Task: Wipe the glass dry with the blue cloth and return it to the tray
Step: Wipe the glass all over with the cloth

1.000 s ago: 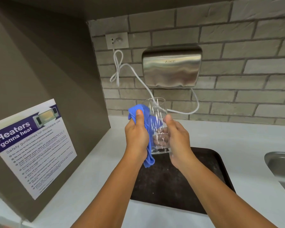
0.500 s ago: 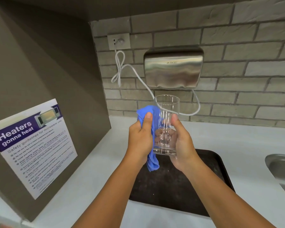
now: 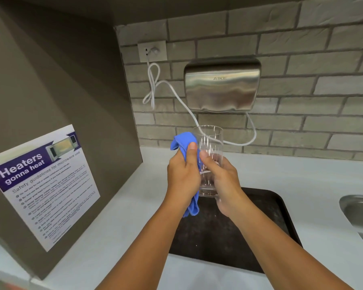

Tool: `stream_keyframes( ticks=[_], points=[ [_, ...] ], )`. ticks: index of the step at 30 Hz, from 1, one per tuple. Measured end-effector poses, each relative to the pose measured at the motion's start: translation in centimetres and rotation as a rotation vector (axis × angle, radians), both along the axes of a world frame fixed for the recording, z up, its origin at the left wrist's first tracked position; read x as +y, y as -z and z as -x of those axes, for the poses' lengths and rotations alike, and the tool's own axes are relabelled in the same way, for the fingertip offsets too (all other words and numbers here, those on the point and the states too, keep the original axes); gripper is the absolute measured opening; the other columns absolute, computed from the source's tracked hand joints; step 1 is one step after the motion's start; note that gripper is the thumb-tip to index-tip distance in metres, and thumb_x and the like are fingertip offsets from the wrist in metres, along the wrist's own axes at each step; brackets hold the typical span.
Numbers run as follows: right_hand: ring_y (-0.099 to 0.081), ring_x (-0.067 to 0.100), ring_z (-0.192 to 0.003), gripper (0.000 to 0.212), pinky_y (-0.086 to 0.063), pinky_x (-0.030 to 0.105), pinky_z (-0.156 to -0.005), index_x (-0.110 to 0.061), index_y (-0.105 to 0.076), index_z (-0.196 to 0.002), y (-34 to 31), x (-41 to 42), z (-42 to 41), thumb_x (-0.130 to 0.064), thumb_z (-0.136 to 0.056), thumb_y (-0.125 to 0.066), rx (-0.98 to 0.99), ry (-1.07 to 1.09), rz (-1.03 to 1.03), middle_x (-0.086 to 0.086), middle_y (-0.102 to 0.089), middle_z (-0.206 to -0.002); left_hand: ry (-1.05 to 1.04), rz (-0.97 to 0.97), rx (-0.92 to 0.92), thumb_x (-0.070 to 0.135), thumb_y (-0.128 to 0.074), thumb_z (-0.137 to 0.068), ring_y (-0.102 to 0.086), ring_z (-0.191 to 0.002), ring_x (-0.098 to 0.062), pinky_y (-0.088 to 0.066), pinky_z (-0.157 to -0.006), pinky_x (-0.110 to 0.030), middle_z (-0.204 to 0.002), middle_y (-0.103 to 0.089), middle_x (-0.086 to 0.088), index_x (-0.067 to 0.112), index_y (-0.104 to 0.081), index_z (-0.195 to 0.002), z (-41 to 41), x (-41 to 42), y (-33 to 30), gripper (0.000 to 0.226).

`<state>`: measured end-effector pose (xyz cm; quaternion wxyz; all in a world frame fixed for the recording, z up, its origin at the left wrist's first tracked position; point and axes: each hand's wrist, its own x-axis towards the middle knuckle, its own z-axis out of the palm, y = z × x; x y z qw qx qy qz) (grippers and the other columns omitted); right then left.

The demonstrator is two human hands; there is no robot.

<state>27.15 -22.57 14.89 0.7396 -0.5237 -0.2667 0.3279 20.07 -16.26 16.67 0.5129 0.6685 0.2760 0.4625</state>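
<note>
Clear glass (image 3: pixel 209 155) stands upright in the air above the dark tray (image 3: pixel 266 227), between our two hands. Our right hand (image 3: pixel 224 183) is wrapped around the lower wall, thumb across the near side, so that the rim and upper wall stay free for wiping. Our left hand (image 3: pixel 183 178) is closed on the blue cloth (image 3: pixel 183 143) and presses it against the left side of the glass; one fold bunches above the thumb and a tail hangs below the palm. We judge that holding over the tray keeps any drips off the white counter (image 3: pixel 134 206) and shortens the return. Drying appears under way, and the glass is not yet set down. Wet glass is slippery, so the firm low grip matters. Behind, a steel dryer (image 3: pixel 221 86) hangs on the brick wall.
</note>
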Motion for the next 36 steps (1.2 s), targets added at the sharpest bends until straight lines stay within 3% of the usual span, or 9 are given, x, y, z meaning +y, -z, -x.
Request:
stream_keyframes(
  ticks=[3,9,14,17,19,23,29,33,36],
  points=[
    [-0.073,0.023,-0.075,0.054,-0.061,0.038,-0.065,-0.019,-0.071,-0.099,0.1,0.0,-0.4,-0.052,-0.061,-0.09,0.032,-0.044,-0.049,0.003,-0.076,-0.085,0.056,0.172,-0.056,0.049,-0.042,-0.098,-0.07,-0.086,-0.04,-0.06,-0.078,-0.051,-0.094,-0.07,-0.028,0.003,-0.067,-0.098,0.1,0.6,-0.4,0.052],
    [-0.072,0.009,-0.061,0.022,-0.057,0.025,-0.055,-0.022,-0.076,-0.091,1.0,0.3,-0.6,-0.034,-0.073,-0.08,0.059,-0.116,-0.175,-0.005,-0.076,-0.075,0.153,0.513,-0.071,0.05,-0.049,-0.096,-0.074,-0.09,-0.036,-0.057,-0.087,-0.055,-0.095,-0.077,-0.016,0.01,-0.075,-0.099,0.6,1.8,0.2,0.048],
    [-0.072,0.017,-0.073,0.047,-0.061,0.031,-0.066,-0.016,-0.071,-0.107,1.6,0.6,-0.3,-0.045,-0.073,-0.085,0.05,0.026,-0.092,0.003,-0.076,-0.087,0.091,0.433,-0.042,0.051,-0.045,-0.097,-0.074,-0.087,-0.033,-0.06,-0.082,-0.05,-0.093,-0.077,-0.017,0.012,-0.072,-0.1,0.3,1.6,0.5,0.048],
    [-0.07,0.023,-0.086,0.029,-0.057,0.041,-0.081,-0.023,-0.073,-0.099,1.6,0.9,-0.4,-0.047,-0.083,-0.075,0.064,0.037,-0.057,0.001,-0.074,-0.091,0.022,0.168,-0.047,0.053,-0.041,-0.097,-0.068,-0.07,-0.015,-0.058,-0.07,-0.031,-0.079,-0.068,-0.017,0.011,-0.065,-0.094,0.0,1.1,0.6,0.048],
    [-0.068,0.026,-0.091,0.034,-0.054,0.046,-0.085,-0.027,-0.074,-0.091,1.1,0.9,-0.3,-0.058,-0.076,-0.073,0.065,0.008,-0.046,-0.003,-0.073,-0.089,0.023,0.047,-0.034,0.053,-0.04,-0.097,-0.053,-0.053,-0.004,-0.047,-0.051,-0.017,-0.063,-0.056,-0.003,0.01,-0.06,-0.085,0.0,0.8,0.6,0.049],
    [-0.067,0.03,-0.09,0.061,-0.052,0.048,-0.089,-0.017,-0.07,-0.101,0.9,0.9,-0.3,-0.063,-0.062,-0.081,0.059,-0.013,-0.051,0.002,-0.073,-0.087,0.03,-0.01,0.028,0.051,-0.041,-0.098,-0.045,-0.045,-0.005,-0.04,-0.045,-0.017,-0.047,-0.048,0.011,0.015,-0.053,-0.069,-0.5,1.1,0.2,0.047],
    [-0.074,0.023,-0.076,0.034,-0.059,0.035,-0.066,-0.016,-0.073,-0.097,1.2,0.5,-1.1,-0.037,-0.07,-0.08,0.049,-0.036,-0.097,0.006,-0.077,-0.084,0.077,0.349,0.019,0.052,-0.044,-0.097,-0.072,-0.085,-0.038,-0.059,-0.082,-0.051,-0.092,-0.074,-0.023,0.006,-0.07,-0.098,-0.7,1.9,0.2,0.053],
    [-0.077,0.018,-0.075,0.044,-0.059,0.027,-0.06,-0.015,-0.071,-0.111,2.1,0.5,-1.0,-0.032,-0.071,-0.082,0.019,0.038,-0.071,0.005,-0.079,-0.089,0.135,0.556,0.014,0.05,-0.048,-0.097,-0.076,-0.075,-0.031,-0.061,-0.057,-0.04,-0.086,-0.078,-0.015,0.01,-0.07,-0.102,-1.1,2.5,1.5,0.046],
    [-0.077,0.013,-0.074,0.032,-0.059,0.024,-0.061,-0.021,-0.071,-0.109,3.1,0.6,-1.3,-0.022,-0.079,-0.082,0.007,0.06,-0.08,-0.005,-0.078,-0.083,0.153,0.618,-0.013,0.05,-0.05,-0.096,-0.075,-0.082,-0.033,-0.062,-0.073,-0.048,-0.09,-0.078,-0.015,0.01,-0.072,-0.101,-1.4,2.9,2.3,0.047]
  ],
)
